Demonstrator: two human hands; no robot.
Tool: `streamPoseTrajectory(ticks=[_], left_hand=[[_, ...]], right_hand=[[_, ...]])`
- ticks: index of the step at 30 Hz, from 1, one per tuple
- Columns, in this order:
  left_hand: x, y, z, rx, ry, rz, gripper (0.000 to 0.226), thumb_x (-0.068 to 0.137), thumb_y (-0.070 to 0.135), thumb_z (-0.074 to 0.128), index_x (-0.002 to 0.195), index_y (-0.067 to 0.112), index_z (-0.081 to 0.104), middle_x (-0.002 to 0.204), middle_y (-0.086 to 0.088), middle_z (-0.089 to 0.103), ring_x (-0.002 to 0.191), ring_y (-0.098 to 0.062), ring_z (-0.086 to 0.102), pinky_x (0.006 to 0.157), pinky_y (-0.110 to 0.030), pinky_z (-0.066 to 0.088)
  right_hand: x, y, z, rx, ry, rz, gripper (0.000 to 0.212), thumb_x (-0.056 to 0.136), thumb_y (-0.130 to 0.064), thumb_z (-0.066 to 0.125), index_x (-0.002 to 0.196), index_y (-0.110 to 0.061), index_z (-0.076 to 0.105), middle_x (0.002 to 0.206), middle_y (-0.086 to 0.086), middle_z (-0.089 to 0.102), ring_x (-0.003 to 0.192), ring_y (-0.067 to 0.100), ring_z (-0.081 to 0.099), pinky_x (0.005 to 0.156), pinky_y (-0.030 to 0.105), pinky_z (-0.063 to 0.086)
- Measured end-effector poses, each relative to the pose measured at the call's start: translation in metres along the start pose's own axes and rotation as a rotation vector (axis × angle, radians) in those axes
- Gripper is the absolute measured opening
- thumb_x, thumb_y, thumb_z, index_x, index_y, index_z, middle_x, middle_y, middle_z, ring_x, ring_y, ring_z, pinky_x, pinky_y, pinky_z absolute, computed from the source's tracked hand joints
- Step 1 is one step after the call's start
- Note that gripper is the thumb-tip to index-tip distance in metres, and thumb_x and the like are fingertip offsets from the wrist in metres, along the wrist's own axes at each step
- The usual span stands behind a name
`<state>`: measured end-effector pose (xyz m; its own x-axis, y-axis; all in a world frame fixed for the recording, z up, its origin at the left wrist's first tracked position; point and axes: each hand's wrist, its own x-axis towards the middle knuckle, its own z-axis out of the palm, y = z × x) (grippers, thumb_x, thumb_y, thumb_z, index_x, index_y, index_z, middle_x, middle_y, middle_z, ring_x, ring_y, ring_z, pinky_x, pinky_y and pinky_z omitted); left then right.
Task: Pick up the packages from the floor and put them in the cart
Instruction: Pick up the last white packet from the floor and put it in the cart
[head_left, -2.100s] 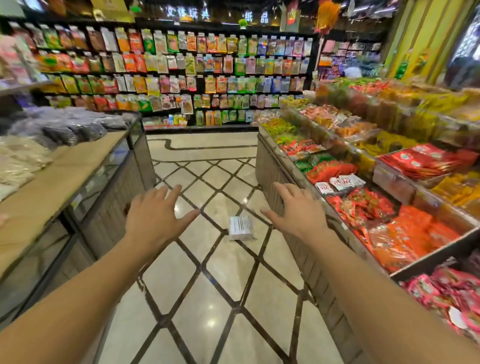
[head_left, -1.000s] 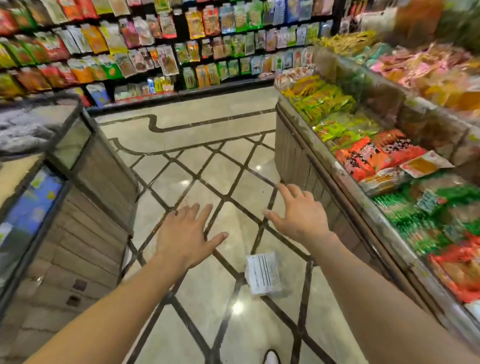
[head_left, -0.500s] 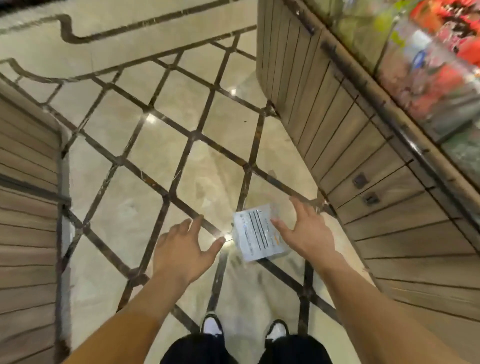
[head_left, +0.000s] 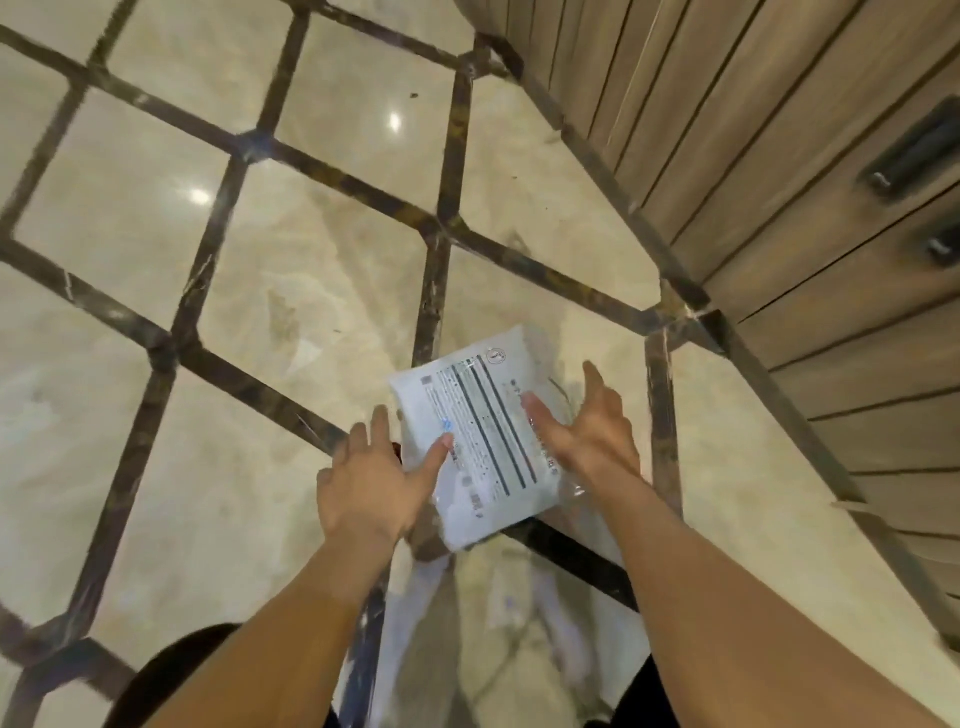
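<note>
Package (head_left: 480, 441), white with printed label, flat on the tiled floor (head_left: 260, 291) close to the foot of the wooden counter (head_left: 779, 156), long axis running away from the person and slanted slightly left. Head view: left hand (head_left: 366, 483) at its near-left edge, thumb tip on the label, fingers straight; right hand (head_left: 592, 421) over its right edge, fingers spread wide, thumb on top. Both flank it, neither yet gripping. Forearms reach down and forward. No cart in sight.

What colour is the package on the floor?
White, with dark printed lines across its face; package, head view.
</note>
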<state>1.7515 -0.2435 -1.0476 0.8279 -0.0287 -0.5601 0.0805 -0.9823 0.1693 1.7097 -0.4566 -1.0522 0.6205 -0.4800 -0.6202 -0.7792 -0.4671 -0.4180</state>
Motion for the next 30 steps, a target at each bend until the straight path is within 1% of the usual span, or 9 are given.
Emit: streamPoseTrajectory(ticks=[3, 5, 8, 12, 15, 20, 24, 27, 30], left_hand=[[0.037, 0.006, 0.033, -0.316, -0.059, -0.164, 0.122, 0.077, 0.096, 0.045, 0.166, 0.018, 0.014, 0.158, -0.020, 0.044, 0.144, -0.042, 0.046, 0.111, -0.057, 0.045], [0.052, 0.009, 0.045, -0.493, -0.114, -0.224, 0.133, 0.071, 0.096, 0.056, 0.166, 0.014, 0.011, 0.158, -0.021, 0.045, 0.141, -0.044, 0.049, 0.111, -0.058, 0.047], [0.057, 0.013, 0.058, -0.645, -0.164, -0.273, 0.125, 0.077, 0.083, 0.067, 0.164, 0.016, 0.007, 0.156, -0.018, 0.049, 0.137, -0.043, 0.053, 0.113, -0.056, 0.045], [0.057, 0.020, 0.066, -0.764, -0.156, -0.260, 0.110, 0.084, 0.071, 0.071, 0.162, 0.022, 0.011, 0.148, -0.012, 0.056, 0.132, -0.040, 0.057, 0.112, -0.055, 0.045], [0.054, 0.026, 0.066, -0.788, -0.114, -0.218, 0.104, 0.084, 0.070, 0.073, 0.160, 0.023, 0.018, 0.144, -0.010, 0.060, 0.129, -0.040, 0.060, 0.110, -0.053, 0.048], [0.050, 0.029, 0.063, -0.739, -0.052, -0.158, 0.084, 0.088, 0.066, 0.071, 0.150, 0.021, 0.036, 0.134, -0.005, 0.065, 0.122, -0.035, 0.064, 0.096, -0.040, 0.050], [0.034, 0.030, 0.055, -0.745, -0.034, -0.137, 0.081, 0.088, 0.065, 0.071, 0.150, 0.022, 0.040, 0.134, -0.005, 0.066, 0.114, -0.031, 0.065, 0.093, -0.038, 0.051], [0.005, 0.027, 0.048, -0.763, -0.005, -0.151, 0.081, 0.088, 0.063, 0.072, 0.152, 0.025, 0.039, 0.137, -0.003, 0.065, 0.120, -0.032, 0.064, 0.097, -0.040, 0.050], [-0.038, 0.025, 0.033, -0.789, 0.031, -0.172, 0.074, 0.088, 0.064, 0.073, 0.147, 0.029, 0.045, 0.133, 0.001, 0.067, 0.121, -0.030, 0.064, 0.088, -0.032, 0.042]], right_hand=[[0.041, 0.001, 0.023, 0.056, -0.019, 0.041, 0.105, 0.087, -0.084, 0.053, 0.167, -0.042, 0.000, 0.176, 0.007, 0.011, 0.157, 0.042, 0.022, 0.124, 0.062, 0.026], [0.051, 0.008, 0.045, 0.079, -0.060, 0.097, 0.108, 0.082, -0.091, 0.050, 0.165, -0.049, -0.005, 0.176, 0.009, 0.010, 0.157, 0.045, 0.023, 0.123, 0.063, 0.026], [0.052, 0.021, 0.068, 0.151, -0.035, 0.124, 0.109, 0.068, -0.103, 0.041, 0.159, -0.060, 0.000, 0.169, 0.010, 0.032, 0.148, 0.045, 0.040, 0.118, 0.063, 0.034], [0.052, 0.025, 0.067, 0.188, -0.028, 0.099, 0.103, 0.074, -0.100, 0.043, 0.160, -0.059, 0.007, 0.162, 0.007, 0.046, 0.143, 0.041, 0.047, 0.118, 0.057, 0.038], [0.054, 0.026, 0.062, 0.185, -0.028, 0.064, 0.100, 0.073, -0.100, 0.044, 0.160, -0.059, 0.016, 0.154, 0.007, 0.057, 0.137, 0.041, 0.054, 0.115, 0.054, 0.042], [0.053, 0.032, 0.060, 0.227, -0.032, 0.015, 0.093, 0.076, -0.098, 0.045, 0.158, -0.058, 0.024, 0.145, 0.001, 0.065, 0.129, 0.037, 0.061, 0.111, 0.051, 0.047], [0.039, 0.035, 0.057, 0.225, -0.018, 0.026, 0.100, 0.070, -0.102, 0.039, 0.156, -0.053, 0.034, 0.140, -0.001, 0.067, 0.126, 0.034, 0.063, 0.110, 0.053, 0.048], [0.006, 0.035, 0.050, 0.233, -0.010, 0.032, 0.084, 0.081, -0.095, 0.040, 0.153, -0.053, 0.038, 0.138, -0.005, 0.068, 0.125, 0.033, 0.063, 0.110, 0.055, 0.047], [-0.038, 0.030, 0.024, 0.260, -0.010, 0.019, 0.078, 0.082, -0.093, 0.043, 0.150, -0.055, 0.038, 0.136, -0.007, 0.069, 0.125, 0.030, 0.063, 0.110, 0.055, 0.048]])
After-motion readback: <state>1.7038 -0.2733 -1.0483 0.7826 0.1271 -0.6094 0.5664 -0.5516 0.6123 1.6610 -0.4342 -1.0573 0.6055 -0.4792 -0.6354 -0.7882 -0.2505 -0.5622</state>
